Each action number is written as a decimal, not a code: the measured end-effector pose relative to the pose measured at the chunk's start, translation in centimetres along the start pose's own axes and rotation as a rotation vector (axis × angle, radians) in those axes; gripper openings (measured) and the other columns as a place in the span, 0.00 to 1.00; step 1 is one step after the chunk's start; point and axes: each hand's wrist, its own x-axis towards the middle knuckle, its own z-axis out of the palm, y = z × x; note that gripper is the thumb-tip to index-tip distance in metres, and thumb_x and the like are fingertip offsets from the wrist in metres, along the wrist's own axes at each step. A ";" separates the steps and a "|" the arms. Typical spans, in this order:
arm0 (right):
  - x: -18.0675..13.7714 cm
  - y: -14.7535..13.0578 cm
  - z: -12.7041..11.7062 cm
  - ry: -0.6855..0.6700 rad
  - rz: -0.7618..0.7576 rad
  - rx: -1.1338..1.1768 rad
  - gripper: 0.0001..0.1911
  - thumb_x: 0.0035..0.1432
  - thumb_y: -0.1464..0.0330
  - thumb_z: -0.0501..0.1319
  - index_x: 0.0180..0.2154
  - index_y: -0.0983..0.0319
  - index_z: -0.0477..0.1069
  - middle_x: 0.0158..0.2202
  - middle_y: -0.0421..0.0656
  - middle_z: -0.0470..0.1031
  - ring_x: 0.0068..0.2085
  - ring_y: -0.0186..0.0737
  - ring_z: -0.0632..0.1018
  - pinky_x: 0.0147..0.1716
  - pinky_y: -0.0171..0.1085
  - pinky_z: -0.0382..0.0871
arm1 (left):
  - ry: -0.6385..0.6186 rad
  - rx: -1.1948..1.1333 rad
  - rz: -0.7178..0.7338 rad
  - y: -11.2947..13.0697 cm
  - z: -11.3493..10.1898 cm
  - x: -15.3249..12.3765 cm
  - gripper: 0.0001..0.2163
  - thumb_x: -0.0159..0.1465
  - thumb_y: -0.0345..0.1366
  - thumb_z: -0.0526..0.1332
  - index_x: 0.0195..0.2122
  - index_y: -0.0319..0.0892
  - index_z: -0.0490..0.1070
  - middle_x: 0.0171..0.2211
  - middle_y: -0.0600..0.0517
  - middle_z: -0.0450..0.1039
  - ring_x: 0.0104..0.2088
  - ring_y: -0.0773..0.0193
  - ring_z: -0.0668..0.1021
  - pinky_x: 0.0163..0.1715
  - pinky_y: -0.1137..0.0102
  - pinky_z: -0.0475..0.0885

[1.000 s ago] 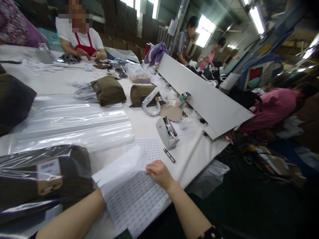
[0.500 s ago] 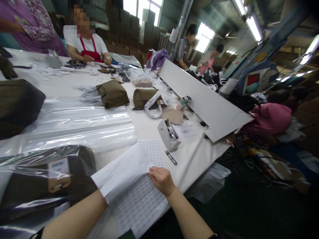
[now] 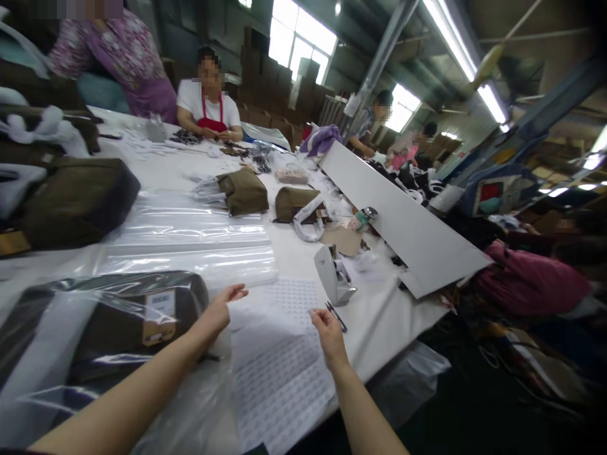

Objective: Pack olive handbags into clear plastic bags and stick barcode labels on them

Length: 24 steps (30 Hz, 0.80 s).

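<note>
Head: right hand [image 3: 328, 330] near table edge [image 3: 385, 344]

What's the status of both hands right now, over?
Left hand open, beside wrapped bag. Right hand over sticker sheet, grip unclear. Snips close by.

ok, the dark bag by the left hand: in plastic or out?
In plastic. Glossy clear film lies over the dark bag and its tag; the left hand is open beside it.
</note>
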 end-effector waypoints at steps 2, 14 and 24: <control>1.0 -1.7 1.6 -0.081 0.035 0.094 0.13 0.51 0.58 0.61 0.28 0.63 0.68 0.25 0.40 0.70 0.29 0.37 0.72 0.33 0.36 0.68 | 0.073 0.181 0.166 1.2 -2.9 -2.3 0.15 0.61 0.38 0.59 0.48 0.41 0.68 0.47 0.46 0.70 0.46 0.57 0.72 0.52 0.57 0.64; -1.4 -19.6 28.4 -0.997 -0.022 -0.073 0.10 0.47 0.62 0.62 0.24 0.62 0.67 0.16 0.32 0.59 0.18 0.27 0.63 0.18 0.30 0.65 | 0.538 1.480 0.842 -3.5 -19.5 -14.9 0.18 0.61 0.40 0.57 0.53 0.48 0.67 0.55 0.51 0.67 0.56 0.55 0.67 0.55 0.60 0.60; -2.0 -20.0 42.0 -0.989 -0.036 -0.526 0.05 0.38 0.72 0.64 0.17 0.62 0.69 0.12 0.35 0.61 0.17 0.32 0.65 0.15 0.34 0.65 | 0.560 1.471 0.830 -7.3 -20.8 -14.4 0.17 0.62 0.41 0.56 0.52 0.54 0.67 0.63 0.53 0.54 0.61 0.52 0.58 0.58 0.57 0.55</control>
